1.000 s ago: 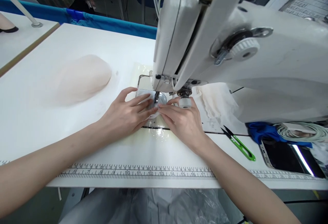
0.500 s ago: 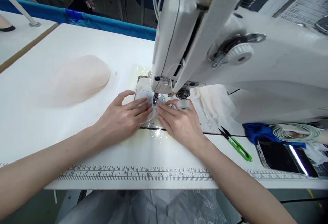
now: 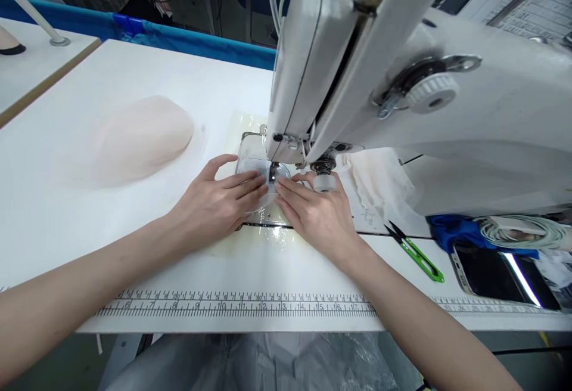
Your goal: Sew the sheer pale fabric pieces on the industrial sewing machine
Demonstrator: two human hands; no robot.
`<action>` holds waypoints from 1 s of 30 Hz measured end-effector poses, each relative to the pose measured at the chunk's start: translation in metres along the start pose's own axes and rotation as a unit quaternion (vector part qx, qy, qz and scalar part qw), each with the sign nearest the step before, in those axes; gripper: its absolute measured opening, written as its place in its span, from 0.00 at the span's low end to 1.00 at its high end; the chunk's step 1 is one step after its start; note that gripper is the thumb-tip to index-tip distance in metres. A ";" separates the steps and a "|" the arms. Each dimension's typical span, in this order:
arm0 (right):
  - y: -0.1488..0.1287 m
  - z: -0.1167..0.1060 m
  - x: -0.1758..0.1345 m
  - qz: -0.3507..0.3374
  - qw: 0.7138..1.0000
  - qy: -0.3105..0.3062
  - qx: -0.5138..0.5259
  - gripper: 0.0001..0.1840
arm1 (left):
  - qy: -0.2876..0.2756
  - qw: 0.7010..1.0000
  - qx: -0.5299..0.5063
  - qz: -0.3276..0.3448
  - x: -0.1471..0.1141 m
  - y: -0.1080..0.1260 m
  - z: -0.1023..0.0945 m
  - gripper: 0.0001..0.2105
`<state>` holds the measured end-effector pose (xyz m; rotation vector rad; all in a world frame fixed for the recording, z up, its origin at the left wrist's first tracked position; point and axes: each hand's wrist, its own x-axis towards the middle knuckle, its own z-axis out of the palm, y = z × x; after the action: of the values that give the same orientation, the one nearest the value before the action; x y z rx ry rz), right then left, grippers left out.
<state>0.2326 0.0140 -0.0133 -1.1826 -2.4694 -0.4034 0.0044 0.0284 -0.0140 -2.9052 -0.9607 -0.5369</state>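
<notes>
Under the needle end of a white sewing machine [image 3: 297, 69], a thin see-through sheet [image 3: 254, 167] with a curved edge lies on the machine bed. My left hand [image 3: 218, 200] rests on its left side, fingers stretched out flat and thumb spread away. On the other side, my right hand [image 3: 317, 209] lies with its fingertips close to the presser foot [image 3: 273, 170]. Its fingers are extended, partly behind a white-capped knob [image 3: 325, 183]. The fingertips of both hands nearly meet. Whether the sheet is plastic or sheer fabric, I cannot tell.
Sheer pale peach fabric [image 3: 152, 135] lies to the left, and more pale fabric [image 3: 379, 176] sits under the machine arm. At right are green thread snips [image 3: 417, 257], a phone [image 3: 496, 275], blue cloth [image 3: 449, 233] and a coiled cable [image 3: 522, 233]. A printed ruler [image 3: 263, 307] runs along the front edge.
The view has shifted slightly, so the machine appears a little further right. Both hands keep nearly the same place and pose beside the presser foot.
</notes>
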 end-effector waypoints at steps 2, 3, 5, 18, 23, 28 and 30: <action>-0.001 0.000 0.000 0.004 1.000 0.000 -0.001 0.14 | 0.001 1.000 -0.003 -0.003 0.001 -0.001 0.001 0.20; -0.001 0.000 0.001 0.006 1.000 0.000 -0.002 0.14 | 0.003 1.000 0.001 0.001 0.001 -0.001 0.001 0.20; -0.001 0.001 0.001 0.010 1.000 -0.004 -0.005 0.15 | 0.006 1.000 0.015 0.011 0.001 -0.002 0.002 0.20; -0.001 0.000 0.004 0.019 0.999 -0.025 -0.017 0.17 | 0.006 1.000 0.005 -0.010 0.009 -0.002 -0.002 0.16; -0.001 0.001 0.005 0.023 0.999 -0.031 -0.019 0.18 | 0.005 1.000 0.030 0.001 0.010 -0.003 -0.004 0.16; -0.002 0.001 0.005 0.029 0.998 -0.044 -0.028 0.19 | 0.036 0.997 0.059 0.016 0.010 -0.003 -0.001 0.15; -0.002 0.001 0.005 0.028 0.998 -0.045 -0.031 0.19 | 0.054 0.996 0.069 0.028 0.010 -0.003 0.000 0.14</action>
<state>0.2282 0.0162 -0.0119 -1.3179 -2.5101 -0.4227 0.0098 0.0366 -0.0111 -2.7402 -0.8647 -0.5914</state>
